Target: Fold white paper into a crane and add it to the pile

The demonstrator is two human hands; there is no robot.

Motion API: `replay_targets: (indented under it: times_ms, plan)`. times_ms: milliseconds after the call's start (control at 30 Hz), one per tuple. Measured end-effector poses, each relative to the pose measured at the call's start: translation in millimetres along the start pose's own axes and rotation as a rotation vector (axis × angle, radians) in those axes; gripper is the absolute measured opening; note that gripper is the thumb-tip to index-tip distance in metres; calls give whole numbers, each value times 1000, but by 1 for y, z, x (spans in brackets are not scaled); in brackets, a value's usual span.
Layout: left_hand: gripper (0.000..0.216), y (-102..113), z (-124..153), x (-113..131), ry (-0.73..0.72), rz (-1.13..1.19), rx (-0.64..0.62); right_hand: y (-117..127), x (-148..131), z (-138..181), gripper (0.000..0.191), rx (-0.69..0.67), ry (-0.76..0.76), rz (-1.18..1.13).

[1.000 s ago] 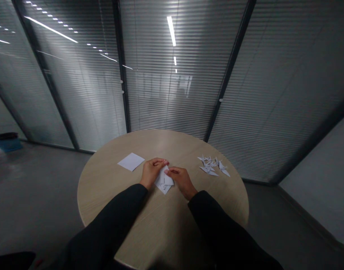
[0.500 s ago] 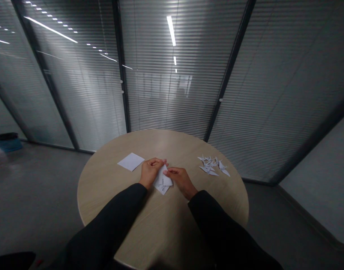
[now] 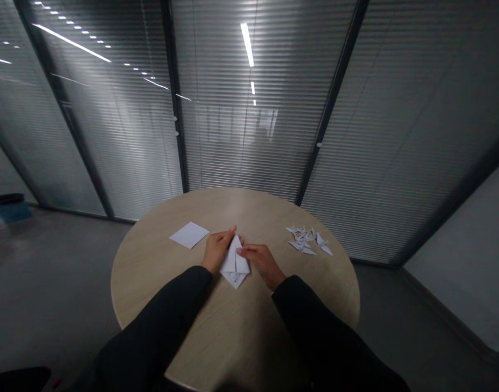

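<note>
Relative to the earlier frame, the folded paper (image 3: 234, 263) has shifted slightly toward the near side, and its two upper flaps now meet along a center line. The left hand (image 3: 217, 251) grips the paper at its far left edge, thumb raised. The right hand (image 3: 263, 262) grips the right edge. The paper is located mid-surface (image 3: 216, 337), between a flat white sheet (image 3: 189, 234) at left and folded paper figures (image 3: 302, 239) at right.

The left grip (image 3: 217, 250) and right grip (image 3: 265, 262) hold folded paper (image 3: 241, 265) at the round table (image 3: 145, 277).
</note>
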State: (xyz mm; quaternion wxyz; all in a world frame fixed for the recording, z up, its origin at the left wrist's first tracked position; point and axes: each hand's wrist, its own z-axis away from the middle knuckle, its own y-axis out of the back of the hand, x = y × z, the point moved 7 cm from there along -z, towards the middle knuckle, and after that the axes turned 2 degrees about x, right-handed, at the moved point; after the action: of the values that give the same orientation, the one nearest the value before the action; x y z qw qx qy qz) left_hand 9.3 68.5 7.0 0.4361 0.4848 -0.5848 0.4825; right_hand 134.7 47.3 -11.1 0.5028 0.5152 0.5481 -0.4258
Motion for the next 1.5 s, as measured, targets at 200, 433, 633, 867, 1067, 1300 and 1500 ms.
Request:
replay_targets:
  times_ms: [200,433,633,867,1067,1300,1500]
  plan:
    - [46,-4,-1,-3,9,-93,-40,4,1,-2,28,44,-24,-98]
    - [44,0,-2,-6,5,-73,9,0,0,0,35,5,-24,-84]
    - [43,4,-2,-3,-8,-100,53,-1,-3,0,37,-35,7,-78]
    - [43,2,0,1,-38,-92,49,2,-1,-3,36,2,29,-8]
    - [42,3,0,-1,-46,-69,58,2,-1,-4,34,21,38,0]
    - [40,-4,3,-3,33,37,30,4,-1,-2,32,67,43,-17]
    - [39,-5,2,-4,51,31,28,4,-5,0,33,70,51,22]
